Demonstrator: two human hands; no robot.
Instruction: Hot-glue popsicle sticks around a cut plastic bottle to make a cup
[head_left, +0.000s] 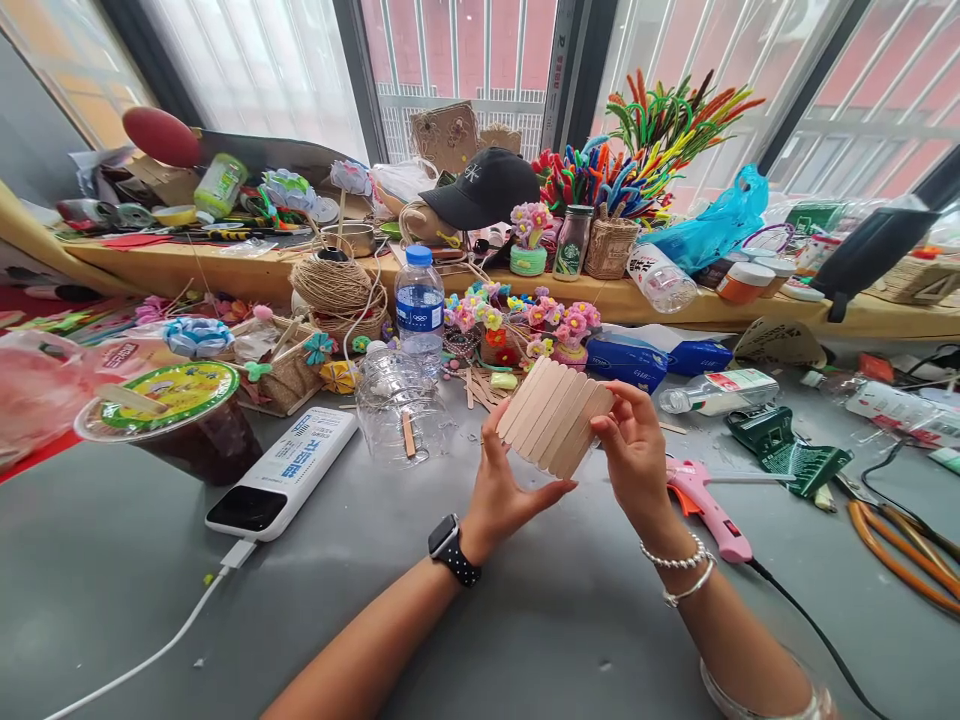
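A panel of several wooden craft sticks (553, 415), laid side by side, is held up above the grey table, tilted. My left hand (504, 490) has its fingers at the panel's left edge, with the thumb stretched out below the lower edge. My right hand (632, 440) pinches the panel's right edge between thumb and fingers. A pink hot glue gun (709, 505) lies just right of my right hand. Behind the panel, loose craft sticks (480, 388) lie on the table. Left of my left hand is a clear plastic bottle piece (394, 410) with a small stick by it.
A white power bank (289, 475) and a lidded drink cup (180, 420) stand at left. A water bottle (420, 315) and a twine ball (337, 290) are behind. Scissors (900, 540) lie at far right. The wooden ledge (262, 268) is crowded with craft supplies.
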